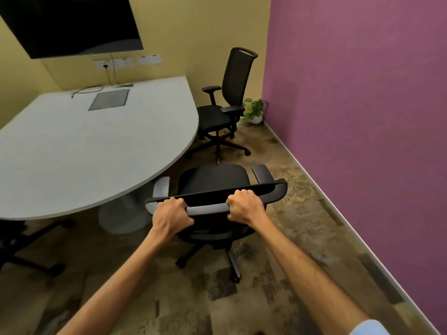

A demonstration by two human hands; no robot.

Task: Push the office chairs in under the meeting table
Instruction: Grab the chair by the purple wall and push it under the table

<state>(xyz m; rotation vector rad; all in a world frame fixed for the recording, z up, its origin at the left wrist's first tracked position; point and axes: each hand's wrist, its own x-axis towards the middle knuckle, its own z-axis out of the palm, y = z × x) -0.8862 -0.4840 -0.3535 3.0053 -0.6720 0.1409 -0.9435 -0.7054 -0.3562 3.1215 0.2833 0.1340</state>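
Note:
A black office chair (214,180) stands just in front of me, its seat facing the rounded end of the white meeting table (79,151). My left hand (171,213) and my right hand (244,206) both grip the top edge of its backrest. The seat's front is close to the table edge, not under it. A second black chair (225,110) with a tall mesh back stands beyond, its seat next to the table's far right edge. Part of a third chair's base (21,250) shows under the table at the left.
A purple wall (362,93) runs along the right, close to both chairs. A small potted plant (254,112) sits in the far corner. A dark screen (72,22) hangs on the yellow wall, with cables (96,88) on the table. The table's white pedestal (121,213) stands left of the near chair.

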